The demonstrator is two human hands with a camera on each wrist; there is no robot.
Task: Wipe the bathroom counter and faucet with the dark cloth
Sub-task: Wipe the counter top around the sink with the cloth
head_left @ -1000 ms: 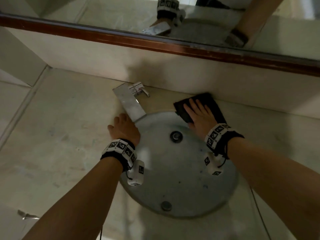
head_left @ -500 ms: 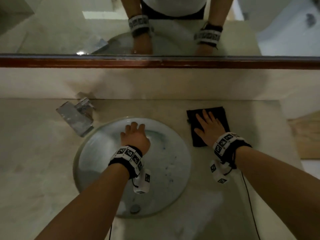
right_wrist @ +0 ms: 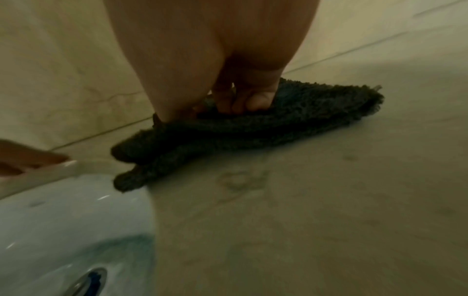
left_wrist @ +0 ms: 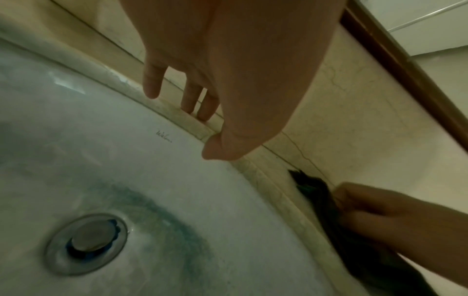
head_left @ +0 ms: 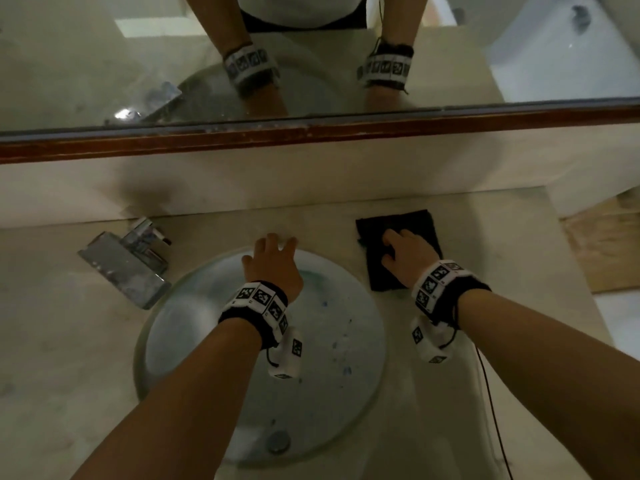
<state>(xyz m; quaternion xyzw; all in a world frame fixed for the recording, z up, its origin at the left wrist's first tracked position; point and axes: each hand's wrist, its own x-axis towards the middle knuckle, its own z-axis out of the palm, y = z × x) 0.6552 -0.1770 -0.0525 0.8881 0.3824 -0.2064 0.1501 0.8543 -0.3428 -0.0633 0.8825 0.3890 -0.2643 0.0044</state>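
The dark cloth (head_left: 415, 226) lies on the beige counter (head_left: 502, 258), just right of the round sink (head_left: 194, 306). My right hand (head_left: 398, 251) sits on it with fingers curled, and the right wrist view shows the fingers (right_wrist: 255, 102) digging into the bunched cloth (right_wrist: 278, 124). My left hand (head_left: 273, 247) reaches across the basin, its straight fingers (left_wrist: 190, 100) touching the far rim; it holds nothing. The chrome faucet (head_left: 128, 265) stands on the counter left of the sink, apart from both hands. In the left wrist view the cloth (left_wrist: 319, 192) appears under the right hand (left_wrist: 380, 208).
A mirror with a brown wooden frame (head_left: 311, 133) runs above the backsplash. The basin has a metal drain stopper (left_wrist: 88, 240) and a round cap (head_left: 277, 441) near its front. The counter ends at the right, beside a wooden board (head_left: 602, 244). A thin cable (head_left: 491, 410) hangs from my right wrist.
My right hand's fingers have gone from lying flat on the cloth to curling into it. My left hand has moved from beside the faucet, across the basin, to its far rim.
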